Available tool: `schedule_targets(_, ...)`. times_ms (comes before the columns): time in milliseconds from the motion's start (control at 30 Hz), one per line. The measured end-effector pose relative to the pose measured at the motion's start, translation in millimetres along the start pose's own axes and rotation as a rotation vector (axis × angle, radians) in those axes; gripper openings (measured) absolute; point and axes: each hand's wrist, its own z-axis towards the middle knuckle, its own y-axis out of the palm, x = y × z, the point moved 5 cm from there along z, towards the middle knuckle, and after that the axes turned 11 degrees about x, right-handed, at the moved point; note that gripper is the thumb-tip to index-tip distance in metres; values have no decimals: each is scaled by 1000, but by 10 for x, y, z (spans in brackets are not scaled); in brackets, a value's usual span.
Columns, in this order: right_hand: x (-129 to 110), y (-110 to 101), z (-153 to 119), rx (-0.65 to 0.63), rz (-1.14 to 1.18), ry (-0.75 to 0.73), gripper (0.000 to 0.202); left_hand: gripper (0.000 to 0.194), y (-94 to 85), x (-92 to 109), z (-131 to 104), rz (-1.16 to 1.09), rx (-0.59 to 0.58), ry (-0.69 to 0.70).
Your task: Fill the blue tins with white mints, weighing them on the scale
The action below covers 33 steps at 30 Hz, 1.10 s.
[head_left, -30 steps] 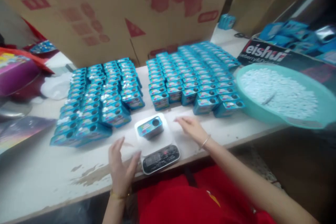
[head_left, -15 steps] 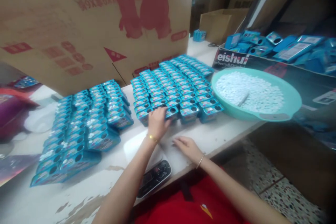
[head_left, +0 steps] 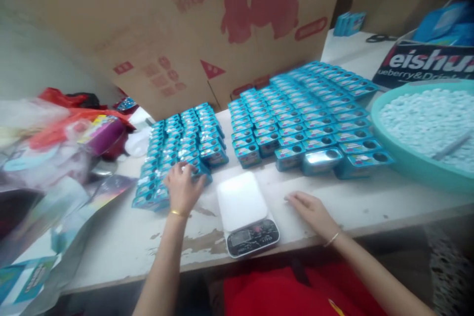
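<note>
Loosely curled, right hand (head_left: 311, 212) has room near table edge (head_left: 292, 248); left hand (head_left: 184, 189) cups boxes (head_left: 202, 169), both grips unclear.

here stands a worn white table (head_left: 122, 242), pale wall (head_left: 29, 39) rising behind its left end, speckled floor (head_left: 450, 264) peeking out below its right

Shows brown patches (head_left: 207, 243) on white tabletop (head_left: 114, 247); carries two blocks of blue rectangular boxes (head_left: 292, 123) and a flat white, black-panelled scale (head_left: 243, 202).
</note>
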Motion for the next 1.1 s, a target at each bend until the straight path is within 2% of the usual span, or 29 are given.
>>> schedule_targets(67,3,-5,16,23,20,38,38,31,59,-195,-84,97,-91,53)
schedule_targets(133,50,-6,37,48,82,161,41,30,128,-240,-139,126,-116,122)
schedule_targets(233,126,-6,45,74,297,394,43,26,211,-196,-175,138,-97,195)
schedule_targets(300,123,-18,35,72,478,485,41,22,232,-163,-189,137,-104,216)
schedule_targets(400,74,-65,-16,52,668,553,30,16,104,-90,-173,101,-71,238)
schedule_targets(533,41,-100,-130,56,669,619,20,21,-313,189,-64,-38,-30,317)
schedule_targets(633,48,-44,-204,39,608,637,21,20,-533,537,-11,-188,-136,394)
schedule_targets(733,56,35,-255,4,573,612,23,12,-536,871,-51,-284,-287,430)
schedule_targets(833,52,76,-308,-38,550,614,27,12,-432,1060,-119,-316,-367,440)
schedule_targets(933,24,41,-353,-27,516,633,28,27,-412,1037,-138,-385,-328,416)
schedule_targets(1000,0,-4,-373,-3,477,640,30,40,-471,904,-143,-466,-223,351)
schedule_targets(1100,-24,-49,-383,4,391,621,34,35,-537,546,-262,-571,-42,94)
